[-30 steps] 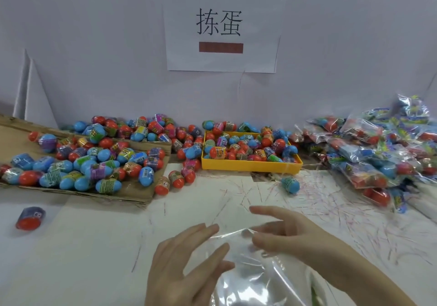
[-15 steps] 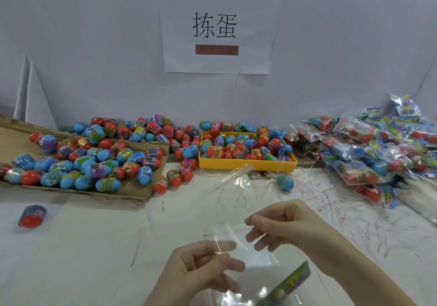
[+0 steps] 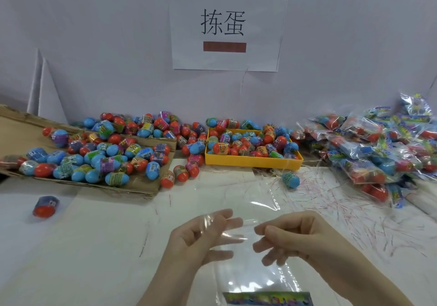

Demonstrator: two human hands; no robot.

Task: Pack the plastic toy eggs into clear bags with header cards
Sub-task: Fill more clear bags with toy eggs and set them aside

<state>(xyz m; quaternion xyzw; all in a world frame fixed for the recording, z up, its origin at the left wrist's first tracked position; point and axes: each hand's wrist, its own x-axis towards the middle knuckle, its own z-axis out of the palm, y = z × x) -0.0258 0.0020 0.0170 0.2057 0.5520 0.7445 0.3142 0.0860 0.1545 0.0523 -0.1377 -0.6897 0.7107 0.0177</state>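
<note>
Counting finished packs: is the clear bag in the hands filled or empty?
Empty: the clear bag shows only table through it; no eggs inside.

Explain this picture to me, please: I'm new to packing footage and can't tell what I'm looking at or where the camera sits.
The camera is worn on a person's head, looking forward and down. There is no machine: the left hand and right hand pinch a clear bag, whose printed header card sits nearest the viewer. On the white table lie loose toy eggs on cardboard, more in a yellow tray, and filled bags piled at the right. A paper sign hangs on the wall.
</note>
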